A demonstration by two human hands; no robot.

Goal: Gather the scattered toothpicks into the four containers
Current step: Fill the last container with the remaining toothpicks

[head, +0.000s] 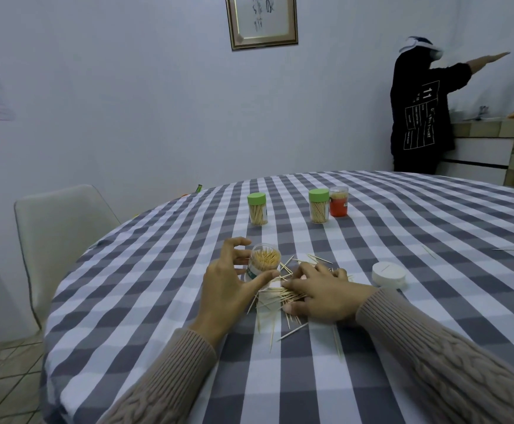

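An open clear container [264, 262] packed with toothpicks stands near the table's middle. My left hand [234, 280] curls round it, thumb on its near side. Right of it, my right hand [323, 293] lies over a heap of scattered toothpicks [275, 301] on the checked cloth, its fingers curled over a bundle of them. Farther back stand two green-lidded containers [257, 209] [319, 205] holding toothpicks and a clear one with a red label [339, 201]. A white lid [389, 274] lies right of my right hand.
Loose toothpicks [429, 252] lie far right on the round table with grey-and-white checked cloth [157, 301]. A white chair [59, 240] stands at the left. A person in a black top [417, 117] stands at a counter at the back right.
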